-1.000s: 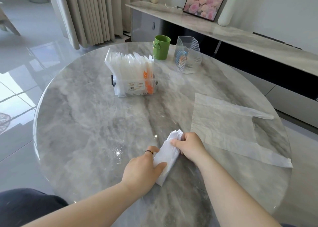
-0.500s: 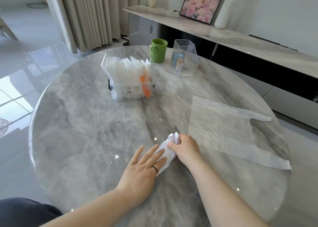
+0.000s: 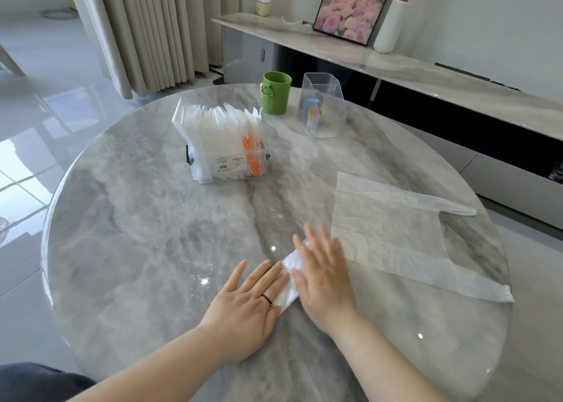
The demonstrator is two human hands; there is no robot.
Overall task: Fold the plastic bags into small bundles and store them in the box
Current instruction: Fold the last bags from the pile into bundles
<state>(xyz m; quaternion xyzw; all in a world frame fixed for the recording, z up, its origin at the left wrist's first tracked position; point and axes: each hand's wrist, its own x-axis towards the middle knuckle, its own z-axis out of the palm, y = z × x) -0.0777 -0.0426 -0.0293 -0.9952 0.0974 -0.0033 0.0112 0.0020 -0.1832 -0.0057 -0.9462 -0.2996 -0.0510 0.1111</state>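
One wide-angle view from my head, facing forward and tilted down over the round table (image 3: 137,249).

The camera sits close above my own reach. My left hand (image 3: 243,304) and right hand (image 3: 323,276) come in from the bottom edge and lie nearest, low in the centre. Farther off, the box (image 3: 227,167) stands mid-table, with the green cup (image 3: 275,96) and clear holder (image 3: 323,118) near the far rim. The flat bag (image 3: 387,221) lies to the right. The lens takes in nearly the whole tabletop. The top of the view reaches the curtain (image 3: 146,29) and the long shelf (image 3: 426,75) by the wall.
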